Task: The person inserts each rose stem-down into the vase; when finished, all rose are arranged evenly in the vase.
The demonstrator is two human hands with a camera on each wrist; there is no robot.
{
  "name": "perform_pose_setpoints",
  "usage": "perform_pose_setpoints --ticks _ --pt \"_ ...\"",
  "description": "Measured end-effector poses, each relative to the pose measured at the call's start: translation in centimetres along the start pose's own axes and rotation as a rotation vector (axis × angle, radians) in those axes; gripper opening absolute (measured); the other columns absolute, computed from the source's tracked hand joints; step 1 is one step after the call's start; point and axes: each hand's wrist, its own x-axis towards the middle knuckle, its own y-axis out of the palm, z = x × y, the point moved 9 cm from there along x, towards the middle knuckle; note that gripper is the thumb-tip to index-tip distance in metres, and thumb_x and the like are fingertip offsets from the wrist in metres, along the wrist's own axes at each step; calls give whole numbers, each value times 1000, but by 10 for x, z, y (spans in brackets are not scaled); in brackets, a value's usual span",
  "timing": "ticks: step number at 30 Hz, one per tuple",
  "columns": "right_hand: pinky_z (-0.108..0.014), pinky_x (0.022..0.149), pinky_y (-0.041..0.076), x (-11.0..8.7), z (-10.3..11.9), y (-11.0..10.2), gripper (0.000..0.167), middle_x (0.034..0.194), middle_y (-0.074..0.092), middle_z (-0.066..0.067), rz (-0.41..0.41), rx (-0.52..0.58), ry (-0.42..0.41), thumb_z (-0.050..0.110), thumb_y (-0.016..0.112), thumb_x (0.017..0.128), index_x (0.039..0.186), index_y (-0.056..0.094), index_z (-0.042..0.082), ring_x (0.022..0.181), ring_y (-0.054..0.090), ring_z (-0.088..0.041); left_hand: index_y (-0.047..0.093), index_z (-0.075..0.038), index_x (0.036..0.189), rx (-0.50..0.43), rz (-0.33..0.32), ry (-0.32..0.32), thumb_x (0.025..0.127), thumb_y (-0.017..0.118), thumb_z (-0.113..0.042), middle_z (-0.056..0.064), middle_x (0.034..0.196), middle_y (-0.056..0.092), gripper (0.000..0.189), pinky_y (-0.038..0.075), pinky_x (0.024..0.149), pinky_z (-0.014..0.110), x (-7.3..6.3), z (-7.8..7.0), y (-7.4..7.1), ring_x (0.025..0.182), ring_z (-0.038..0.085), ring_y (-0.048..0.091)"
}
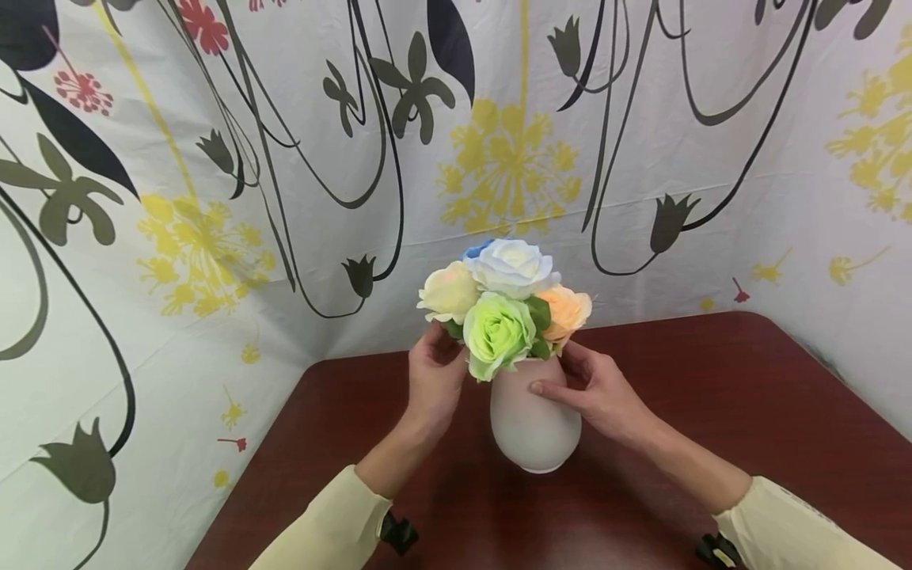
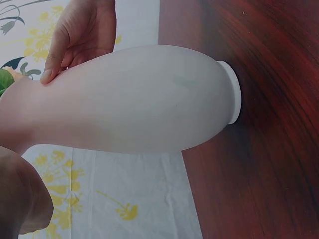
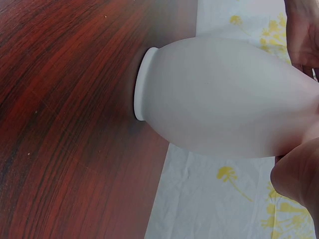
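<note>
A pale, matte vase (image 1: 536, 419) stands upright on the table, its foot on the surface. Artificial roses fill its mouth: a green rose (image 1: 500, 332) in front, a cream rose (image 1: 449, 293) at left, a white-blue rose (image 1: 514, 267) on top and an orange rose (image 1: 566, 310) at right. My right hand (image 1: 602, 392) grips the vase near its neck, thumb across the front and fingers behind. At the cream rose's underside is my left hand (image 1: 436, 380), its fingertips partly hidden by petals and leaves. Sideways, the vase body (image 2: 144, 99) fills much of the left wrist view.
The dark red-brown wooden table (image 1: 641, 507) has rounded back corners. Behind and left of it hangs a white cloth (image 1: 299, 237) printed with flowers and vines. Some blue petals (image 1: 476, 250) show behind the top rose.
</note>
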Motion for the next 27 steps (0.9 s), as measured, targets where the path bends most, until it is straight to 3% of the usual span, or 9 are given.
perform_pose_setpoints --ticks 9,15,22,27 --pt "-30 89 61 0 -1 0 61 135 67 -11 -3 -6 -1 16 84 94 148 57 6 112 70 -23 58 -5 146 -51 15 42 98 70 1 12 139 63 50 56 98 32 -1 -3 -6 121 28 61" --pt "-30 89 61 0 -2 -1 63 137 67 -9 -7 -15 4 17 84 94 150 56 8 113 70 -22 59 -2 146 -63 1 23 100 70 -2 13 136 66 47 57 93 28 0 -4 -3 117 25 64" --pt "-31 89 61 0 -2 0 63 137 66 -10 0 -6 11 16 83 95 150 55 7 113 70 -23 65 4 135 -60 -64 -11 99 69 1 11 124 71 37 57 82 24 2 -2 -3 104 20 65" --pt "-32 89 61 0 -2 0 64 137 67 -9 -3 -5 13 17 84 94 150 55 8 113 70 -23 67 8 127 -41 -51 5 98 68 3 9 115 72 29 55 76 22 2 -1 -2 97 18 64"
